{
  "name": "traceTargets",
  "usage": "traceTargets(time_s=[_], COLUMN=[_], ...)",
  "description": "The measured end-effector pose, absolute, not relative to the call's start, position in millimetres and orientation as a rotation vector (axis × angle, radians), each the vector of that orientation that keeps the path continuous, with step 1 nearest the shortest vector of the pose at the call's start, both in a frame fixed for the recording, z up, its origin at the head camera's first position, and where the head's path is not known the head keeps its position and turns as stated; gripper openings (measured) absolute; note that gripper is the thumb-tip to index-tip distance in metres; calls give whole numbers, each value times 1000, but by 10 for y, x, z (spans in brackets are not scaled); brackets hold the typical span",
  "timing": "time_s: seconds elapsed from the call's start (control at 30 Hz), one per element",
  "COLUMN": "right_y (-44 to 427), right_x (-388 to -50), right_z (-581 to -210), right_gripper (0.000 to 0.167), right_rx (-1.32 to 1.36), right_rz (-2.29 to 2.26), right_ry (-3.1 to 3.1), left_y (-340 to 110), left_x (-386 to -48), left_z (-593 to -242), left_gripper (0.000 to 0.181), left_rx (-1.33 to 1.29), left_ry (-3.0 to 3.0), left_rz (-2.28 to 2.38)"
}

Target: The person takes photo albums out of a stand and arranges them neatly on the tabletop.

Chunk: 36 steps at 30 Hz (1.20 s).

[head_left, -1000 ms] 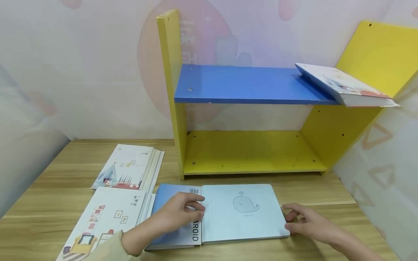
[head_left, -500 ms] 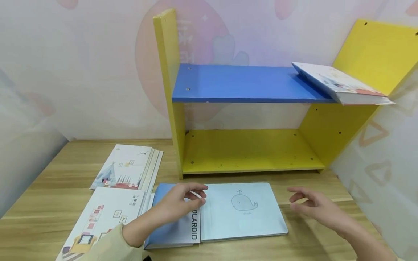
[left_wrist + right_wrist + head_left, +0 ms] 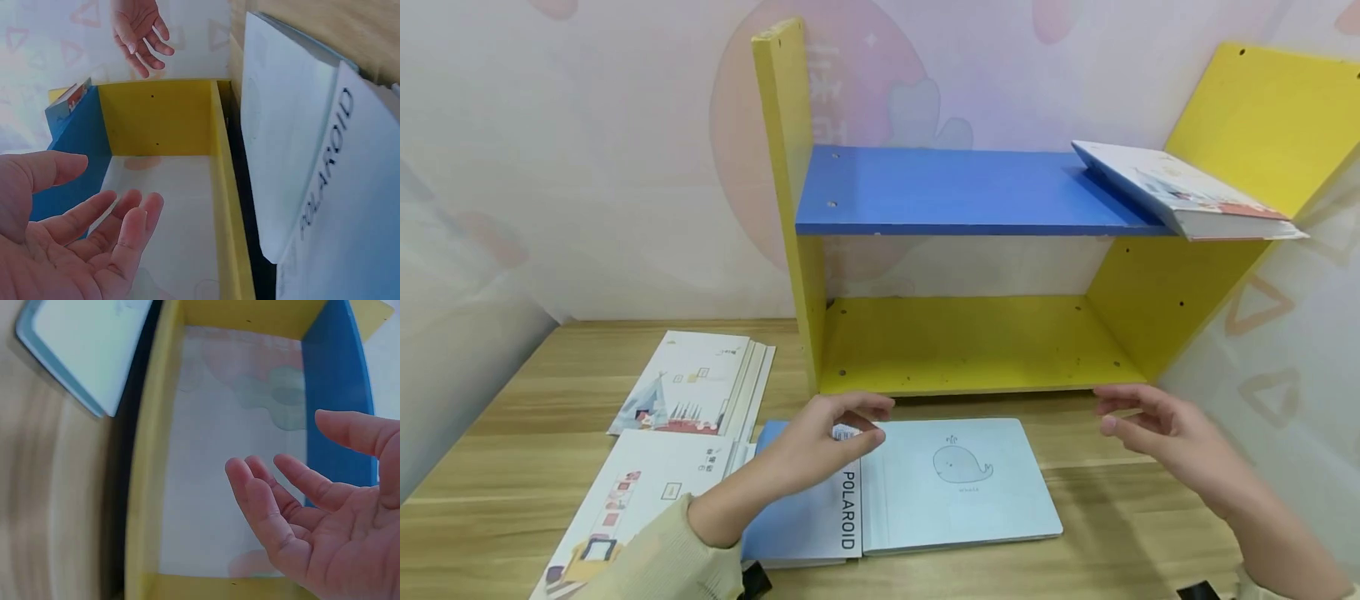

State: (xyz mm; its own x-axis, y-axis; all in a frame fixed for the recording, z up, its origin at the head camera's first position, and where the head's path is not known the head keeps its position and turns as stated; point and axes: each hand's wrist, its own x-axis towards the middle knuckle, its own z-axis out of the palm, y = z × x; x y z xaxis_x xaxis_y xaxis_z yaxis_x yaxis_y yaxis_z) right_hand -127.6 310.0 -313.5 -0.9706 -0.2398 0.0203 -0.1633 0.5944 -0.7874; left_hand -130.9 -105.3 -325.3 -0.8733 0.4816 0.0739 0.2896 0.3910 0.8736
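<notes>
My left hand [image 3: 820, 442] hovers over the blue book [image 3: 797, 517] with a white POLAROID strip, its fingers loosely bent around nothing. Beside that book, touching its right edge, lies a pale book [image 3: 917, 492] with a whale drawing on the cover. My right hand [image 3: 1172, 433] is in the air to the right of the whale book, apart from it and holding nothing. In the wrist views the left palm [image 3: 81, 262] and the right palm [image 3: 337, 537] both show bare, with relaxed fingers.
Behind the books stands a yellow shelf unit [image 3: 970, 346] with a blue shelf [image 3: 940, 192]. A thick book [image 3: 1187, 192] lies tilted on the blue shelf's right end. White illustrated books [image 3: 688, 375] are stacked at left, with another illustrated book [image 3: 647, 483] in front.
My right hand has left the whale book's right edge, rising and moving right and away from me. The left hand has risen slightly. The books stay where they were.
</notes>
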Motion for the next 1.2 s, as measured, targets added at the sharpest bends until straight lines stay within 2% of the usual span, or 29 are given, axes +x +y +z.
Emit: traceTargets(time_s=[0.13, 0.43, 0.93, 1.2], right_y=[3153, 3199, 3221, 3200], right_x=[-1292, -1292, -1324, -1353], right_z=[-3055, -2920, -2747, -2639], right_gripper=[37, 40, 49, 45], right_rx=[-372, -385, -570, -563], right_rz=[-1377, -1494, -1952, -2172], right_ry=[2757, 2781, 2612, 2578], left_y=[-981, -773, -368, -199], left_x=[-1336, -1423, -1624, -1739], left_z=[-3184, -3016, -2577, -2381], left_gripper=[36, 37, 41, 41], left_rx=[738, 866, 1032, 1117], left_ry=[2448, 2394, 2471, 2461], left_rz=[1501, 1535, 1524, 1568])
